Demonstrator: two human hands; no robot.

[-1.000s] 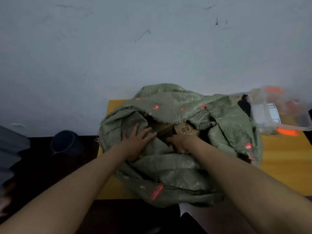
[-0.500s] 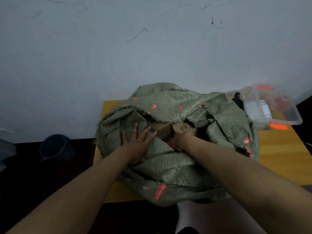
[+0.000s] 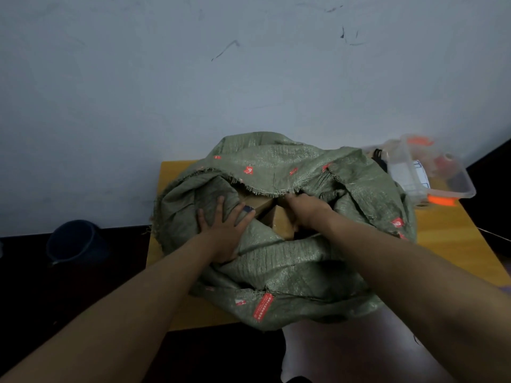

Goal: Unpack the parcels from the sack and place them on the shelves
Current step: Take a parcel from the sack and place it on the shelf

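Item: large green woven plastic sack (image 3: 290, 261) with red printed marks, lying slumped across most of the yellow wooden counter (image 3: 453, 239) and overhanging its near edge. The frayed mouth faces up and toward the far edge.

Contents visible: brown cardboard parcel (image 3: 279, 221), seen through the sack mouth near the counter's middle and still inside the sack. Any further parcels are hidden by the fabric.

Left hand (image 3: 224, 233): grip released, fingers straight and spread, pressing the sack fabric down at the left side of the mouth.

Right hand (image 3: 307, 212): reaching into the mouth at the parcel's right side, fingers buried under the fabric. Whether it has the parcel grasped cannot be told.

Other stock: clear plastic storage tub (image 3: 442, 181) with orange clips at the counter's far right corner, and a dark round bucket (image 3: 74, 244) on the floor off the left edge. No shelves in view.

Step in hand, as judged: opening the sack to free the first visible parcel. The next move calls for a firm hold on the box and a lift clear of the frayed rim while the left hand pins the fabric.
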